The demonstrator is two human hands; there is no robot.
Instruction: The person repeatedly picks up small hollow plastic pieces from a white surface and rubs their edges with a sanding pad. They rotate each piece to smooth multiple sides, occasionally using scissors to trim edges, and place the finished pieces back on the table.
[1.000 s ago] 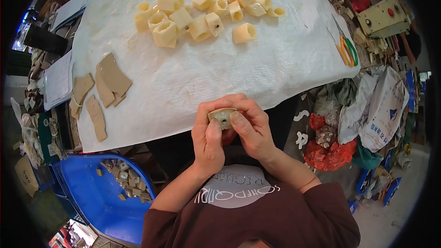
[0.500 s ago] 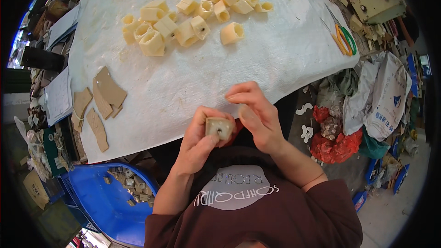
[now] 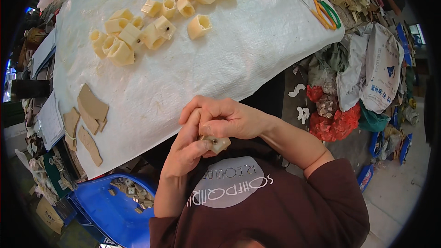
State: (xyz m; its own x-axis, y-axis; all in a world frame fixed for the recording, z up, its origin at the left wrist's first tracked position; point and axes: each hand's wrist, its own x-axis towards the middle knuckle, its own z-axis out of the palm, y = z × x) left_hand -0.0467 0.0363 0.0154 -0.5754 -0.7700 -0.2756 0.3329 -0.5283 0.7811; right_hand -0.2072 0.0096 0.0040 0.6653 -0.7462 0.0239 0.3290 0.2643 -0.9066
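Just beyond my chest, over the front edge of the white sheet, I hold a small pale wax-like block (image 3: 219,144) with a dark spot on its face. My left hand (image 3: 186,151) is closed around it, thumb laid along its side. My right hand (image 3: 232,117) reaches over from the right, its bent fingers closed over the left fingertips and the block's upper edge. Parts of the block are hidden by the fingers. Several cream-coloured hollow blocks (image 3: 199,27) lie grouped on the far part of the white sheet (image 3: 151,87).
Flat brown pieces (image 3: 92,105) lie at the sheet's left. Two pairs of orange- and green-handled scissors or pliers (image 3: 327,14) rest at the far right. A blue tub (image 3: 108,220) with small blocks stands lower left. Plastic bags (image 3: 337,124) crowd the floor at right.
My right hand has come down and left, from apart with fingers spread to closed over the block and left fingers. The block has tilted and moved slightly lower. The whole view has shifted.
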